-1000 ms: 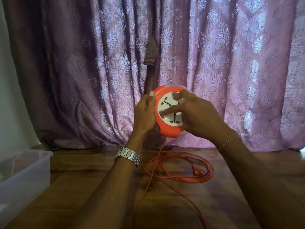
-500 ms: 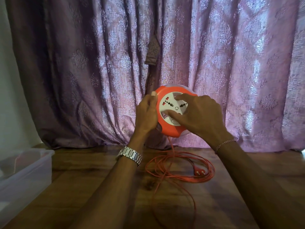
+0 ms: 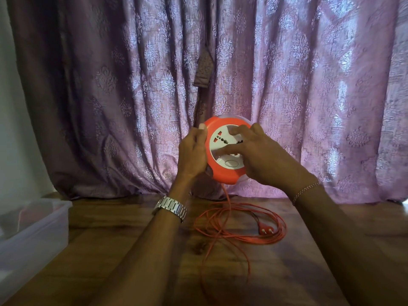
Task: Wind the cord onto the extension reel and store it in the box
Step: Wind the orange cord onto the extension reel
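I hold a round orange extension reel [image 3: 223, 171] with a white socket face upright above the wooden table [image 3: 132, 250]. My left hand [image 3: 193, 153] grips its left rim, thumb on top. My right hand [image 3: 258, 155] lies across the white face, fingers curled onto it. An orange cord [image 3: 227, 199] drops from the reel's underside to a loose coil [image 3: 238, 226] on the table, with the orange plug [image 3: 266, 230] lying at the coil's right side. A clear plastic box [image 3: 33, 235] stands at the table's left edge.
A purple patterned curtain [image 3: 309, 96] hangs close behind the reel and reaches the table's far edge. One strand of cord [image 3: 203, 272] trails toward me across the table's middle. A pale wall [image 3: 13, 129] shows at the far left.
The white socket face has turned under my right hand, whose fingers shifted across it. The trailing cord loop on the table has drawn in and changed shape. My left hand stays on the rim.
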Motion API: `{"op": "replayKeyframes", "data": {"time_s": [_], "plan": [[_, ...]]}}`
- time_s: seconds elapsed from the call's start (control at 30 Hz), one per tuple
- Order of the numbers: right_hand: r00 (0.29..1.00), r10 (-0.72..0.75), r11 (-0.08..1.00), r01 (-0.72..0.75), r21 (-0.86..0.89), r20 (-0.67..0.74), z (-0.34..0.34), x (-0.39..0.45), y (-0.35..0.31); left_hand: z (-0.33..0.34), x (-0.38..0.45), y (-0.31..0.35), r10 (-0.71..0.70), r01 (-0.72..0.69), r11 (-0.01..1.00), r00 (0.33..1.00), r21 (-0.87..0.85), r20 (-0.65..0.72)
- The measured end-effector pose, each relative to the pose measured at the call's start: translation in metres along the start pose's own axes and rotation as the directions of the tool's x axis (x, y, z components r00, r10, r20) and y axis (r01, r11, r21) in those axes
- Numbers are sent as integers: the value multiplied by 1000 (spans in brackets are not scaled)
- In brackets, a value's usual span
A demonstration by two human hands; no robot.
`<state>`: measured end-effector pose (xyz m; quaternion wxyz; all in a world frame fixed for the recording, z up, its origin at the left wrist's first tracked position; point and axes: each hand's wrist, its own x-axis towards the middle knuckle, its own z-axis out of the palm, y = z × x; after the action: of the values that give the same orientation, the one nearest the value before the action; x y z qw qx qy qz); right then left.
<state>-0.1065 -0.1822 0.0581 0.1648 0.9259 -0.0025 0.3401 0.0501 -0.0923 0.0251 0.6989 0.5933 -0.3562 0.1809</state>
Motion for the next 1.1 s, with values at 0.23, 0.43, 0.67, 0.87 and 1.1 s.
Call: {"op": "replayKeyframes", "data": {"time_s": [0.23,0.43,0.67,0.87,1.1], "plan": [[986,125,992,-121,38,-107,3,-1,-2,2,-2,4,15,-15,1000,1000,5,16],[900,336,941,-331,67,-277,14,0,-3,4,-3,5,33,-34,998,999,51,20],[896,172,981,-195,-15,-410,18,4,7,1,0,3,28,-29,998,1000,62,12],[988,-99,993,105,47,-115,5,0,21,-1,1,4,34,-34,998,999,60,1],[998,-58,996,57,-70,-2,1,-1,5,2,0,2,29,-30,998,999,58,17]]}}
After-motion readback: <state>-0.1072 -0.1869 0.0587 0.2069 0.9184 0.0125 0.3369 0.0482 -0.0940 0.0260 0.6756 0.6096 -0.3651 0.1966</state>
